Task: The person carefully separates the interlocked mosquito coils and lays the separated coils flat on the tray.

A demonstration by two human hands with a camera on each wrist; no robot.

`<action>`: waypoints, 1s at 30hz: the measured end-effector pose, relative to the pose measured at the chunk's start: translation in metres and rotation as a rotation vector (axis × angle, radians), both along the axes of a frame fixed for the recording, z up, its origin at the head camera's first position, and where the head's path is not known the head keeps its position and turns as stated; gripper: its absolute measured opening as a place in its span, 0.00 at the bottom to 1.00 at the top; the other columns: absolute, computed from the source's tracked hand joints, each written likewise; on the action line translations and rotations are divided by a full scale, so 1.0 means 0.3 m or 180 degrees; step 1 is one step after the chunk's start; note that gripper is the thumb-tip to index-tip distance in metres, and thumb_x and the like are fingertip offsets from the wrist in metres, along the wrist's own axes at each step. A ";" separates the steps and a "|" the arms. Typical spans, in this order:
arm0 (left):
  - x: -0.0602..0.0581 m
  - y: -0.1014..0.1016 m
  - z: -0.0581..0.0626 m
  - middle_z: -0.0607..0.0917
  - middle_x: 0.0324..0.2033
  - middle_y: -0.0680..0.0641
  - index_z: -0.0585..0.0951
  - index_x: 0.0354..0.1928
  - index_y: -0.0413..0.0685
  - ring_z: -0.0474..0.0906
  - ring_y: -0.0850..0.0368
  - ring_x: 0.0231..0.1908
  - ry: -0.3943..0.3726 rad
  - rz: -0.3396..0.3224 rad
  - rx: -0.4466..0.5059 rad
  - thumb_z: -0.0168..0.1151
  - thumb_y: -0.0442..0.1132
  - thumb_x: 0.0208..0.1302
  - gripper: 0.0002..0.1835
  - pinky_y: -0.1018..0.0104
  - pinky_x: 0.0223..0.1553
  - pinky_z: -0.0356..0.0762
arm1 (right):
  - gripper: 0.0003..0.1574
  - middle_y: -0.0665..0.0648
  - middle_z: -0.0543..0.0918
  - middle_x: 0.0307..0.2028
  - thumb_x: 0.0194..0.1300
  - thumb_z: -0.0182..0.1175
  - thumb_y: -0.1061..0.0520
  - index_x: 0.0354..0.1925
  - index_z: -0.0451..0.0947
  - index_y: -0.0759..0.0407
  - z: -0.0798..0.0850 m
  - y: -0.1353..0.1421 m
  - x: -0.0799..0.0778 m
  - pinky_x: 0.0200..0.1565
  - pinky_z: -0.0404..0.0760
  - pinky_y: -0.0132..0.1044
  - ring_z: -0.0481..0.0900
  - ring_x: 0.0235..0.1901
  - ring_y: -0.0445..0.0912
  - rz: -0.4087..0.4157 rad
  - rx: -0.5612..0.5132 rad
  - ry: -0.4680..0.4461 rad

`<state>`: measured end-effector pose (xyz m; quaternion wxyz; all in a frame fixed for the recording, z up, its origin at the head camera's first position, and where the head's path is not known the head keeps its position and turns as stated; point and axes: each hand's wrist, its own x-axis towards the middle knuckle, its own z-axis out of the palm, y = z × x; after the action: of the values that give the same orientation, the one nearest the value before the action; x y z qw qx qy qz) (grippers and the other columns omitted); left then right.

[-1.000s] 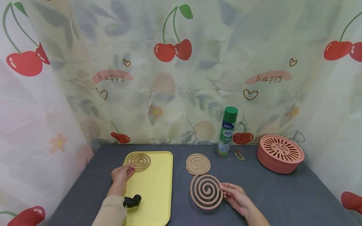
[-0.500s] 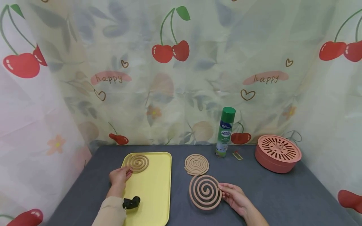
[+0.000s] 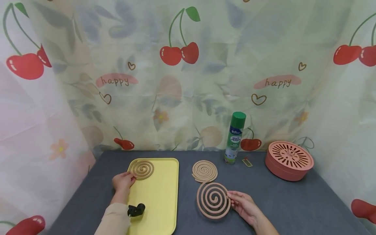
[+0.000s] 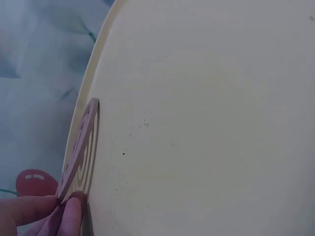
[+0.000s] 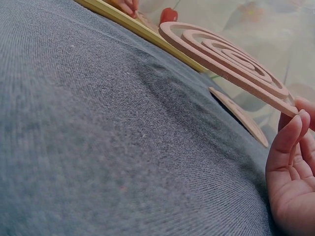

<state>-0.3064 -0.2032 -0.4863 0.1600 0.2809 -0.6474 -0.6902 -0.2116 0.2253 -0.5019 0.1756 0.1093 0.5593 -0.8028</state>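
My left hand (image 3: pixel 122 182) pinches the near left edge of a brown mosquito coil (image 3: pixel 142 169) at the far left corner of the yellow tray (image 3: pixel 158 192). In the left wrist view, this coil (image 4: pixel 81 152) stands tilted beside the tray's rim, thumb and fingers at its lower end. Between thumb and fingers, my right hand (image 3: pixel 244 206) grips a second mosquito coil (image 3: pixel 215 198) by its right edge. The right wrist view shows that coil (image 5: pixel 226 73) held up over the cloth. Behind it, a tightly wound mosquito coil (image 3: pixel 204 170) lies flat on the dark table.
A green spray can (image 3: pixel 234 138) stands upright at the back, with a small metal piece (image 3: pixel 247 162) beside it. Farther right sits a round pink box (image 3: pixel 290 161) with a slotted lid. A patterned curtain (image 3: pixel 188 107) encloses the table (image 3: pixel 293 205).
My left hand and its coil have shifted slightly left toward the tray's rim. The right hand holds its coil in nearly the same spot.
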 end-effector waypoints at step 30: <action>0.024 -0.007 0.006 0.83 0.39 0.29 0.81 0.42 0.25 0.78 0.34 0.43 -0.0203 -0.0018 -0.1661 0.59 0.28 0.49 0.17 0.48 0.48 0.74 | 0.06 0.48 0.81 0.30 0.61 0.59 0.60 0.39 0.78 0.59 0.017 -0.048 -0.031 0.35 0.76 0.27 0.75 0.28 0.35 -0.0118 0.0020 -0.0014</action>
<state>-0.2994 -0.2052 -0.4846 0.2047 0.2499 -0.8090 -0.4911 -0.2208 0.2109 -0.4967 0.1616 0.1220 0.5593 -0.8039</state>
